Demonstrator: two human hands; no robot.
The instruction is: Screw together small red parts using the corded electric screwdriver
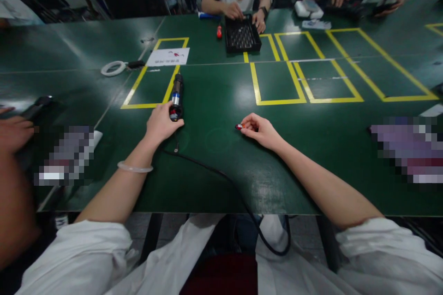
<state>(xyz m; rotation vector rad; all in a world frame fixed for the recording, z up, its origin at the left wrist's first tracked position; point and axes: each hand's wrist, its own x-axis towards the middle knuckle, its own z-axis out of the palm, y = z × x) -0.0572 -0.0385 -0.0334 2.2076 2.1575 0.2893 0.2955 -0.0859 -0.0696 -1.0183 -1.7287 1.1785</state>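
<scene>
Currently, left hand [162,123] grasps the near end of 1 black cylindrical tool [177,86] on green table [214,97]; right hand [260,131] pinches 1 small red piece [238,126].

Beyond the left fingers [176,124] lie a printed sheet [168,57] and white coil [111,73]; beyond the right fingers [252,120], a black tray [243,49].

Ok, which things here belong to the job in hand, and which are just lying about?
Apparently in the job:
dark cylinder, gripped by the left hand
small red piece, pinched in the right hand

Apparently lying about:
white coil, untouched
printed sheet, untouched
</scene>
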